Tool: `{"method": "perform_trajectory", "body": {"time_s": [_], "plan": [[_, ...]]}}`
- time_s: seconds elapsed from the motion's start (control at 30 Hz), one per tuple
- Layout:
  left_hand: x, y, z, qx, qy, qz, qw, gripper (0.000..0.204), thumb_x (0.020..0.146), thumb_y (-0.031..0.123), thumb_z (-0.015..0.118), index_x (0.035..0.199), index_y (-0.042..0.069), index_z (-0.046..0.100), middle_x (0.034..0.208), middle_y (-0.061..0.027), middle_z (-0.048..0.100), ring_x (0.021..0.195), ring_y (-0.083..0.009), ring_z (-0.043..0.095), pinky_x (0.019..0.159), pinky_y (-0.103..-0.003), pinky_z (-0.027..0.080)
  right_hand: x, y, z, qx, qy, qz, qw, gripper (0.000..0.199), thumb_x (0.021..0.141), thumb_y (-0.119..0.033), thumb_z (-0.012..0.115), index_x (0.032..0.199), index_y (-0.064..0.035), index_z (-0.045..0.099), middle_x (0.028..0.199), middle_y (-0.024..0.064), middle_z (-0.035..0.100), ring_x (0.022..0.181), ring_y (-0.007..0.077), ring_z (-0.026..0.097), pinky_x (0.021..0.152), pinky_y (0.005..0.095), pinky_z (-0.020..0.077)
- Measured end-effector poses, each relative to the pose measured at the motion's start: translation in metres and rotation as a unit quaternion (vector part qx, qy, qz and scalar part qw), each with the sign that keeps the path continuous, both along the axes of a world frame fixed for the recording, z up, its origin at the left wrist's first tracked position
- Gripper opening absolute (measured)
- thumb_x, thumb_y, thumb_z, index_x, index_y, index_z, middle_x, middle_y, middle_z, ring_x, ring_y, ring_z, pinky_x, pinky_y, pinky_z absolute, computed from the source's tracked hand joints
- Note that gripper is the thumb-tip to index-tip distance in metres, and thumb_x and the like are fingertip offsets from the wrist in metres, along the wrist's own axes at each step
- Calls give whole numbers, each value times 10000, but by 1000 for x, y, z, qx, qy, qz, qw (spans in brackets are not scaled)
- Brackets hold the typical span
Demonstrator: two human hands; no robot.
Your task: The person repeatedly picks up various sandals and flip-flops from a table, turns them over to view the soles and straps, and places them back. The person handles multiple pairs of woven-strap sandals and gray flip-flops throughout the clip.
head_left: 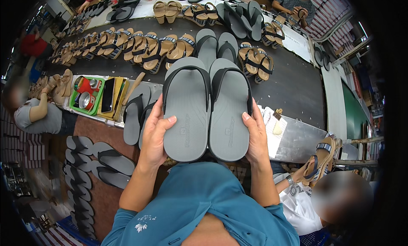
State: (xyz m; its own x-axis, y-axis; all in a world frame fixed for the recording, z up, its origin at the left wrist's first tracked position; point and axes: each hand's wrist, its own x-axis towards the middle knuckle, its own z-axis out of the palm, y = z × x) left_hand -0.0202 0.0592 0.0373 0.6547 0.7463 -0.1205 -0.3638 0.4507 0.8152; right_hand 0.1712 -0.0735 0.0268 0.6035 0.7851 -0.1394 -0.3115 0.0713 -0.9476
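1. Head view: the left hand grips the left slide, thumb over its inner edge and fingers behind its outer edge.
2. The right hand grips the right slide the same way, thumb on the footbed, fingers wrapped behind.
3. The two grey slides, each with a black strap, are held side by side, edges touching, toes pointing away from the person and footbeds facing up.
4. Just left of the left hand, two more grey slides lie on the bench, partly hidden by the held pair.
5. Further left sits a green tray with red and metal items, and a phone beside it.
6. Beyond the hands, a dark belt carries rows of tan sandals and more grey slides.
7. Right of the right hand lies a brush on paper.
8. Below right, another person holds a tan sandal.
9. Below left, dark soles lie in a pile on the floor.
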Motion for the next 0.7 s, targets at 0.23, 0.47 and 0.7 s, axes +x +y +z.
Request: {"method": "perform_trajectory", "body": {"time_s": [0.23,0.47,0.7], "plan": [[-1,-3,-3,2,10,1,1000,727,932,120,534,1531,-64,164,1475,-180,369,1282,-222,496,1041,-340,445,0,-2,3,-18,6,2,1000,597,997,-184,513,1518,-6,284,1320,155,539,1149,191,590,951,317,504],[5,-9,1,-5,47,35,998,681,945,261,532,1504,-38,285,1411,-183,479,1242,-213,540,1022,-317,454,1,0,7,-8,49,-2,999,608,1003,-187,521,1515,29,275,1303,166,551,1135,181,595,951,304,497],[6,-9,4,5,60,32,998,716,943,290,536,1511,-50,262,1421,-192,465,1266,-217,520,1033,-317,445,3,-2,5,-19,52,7,998,620,1001,-187,526,1519,31,262,1352,177,529,1165,193,586,972,312,490]]}}
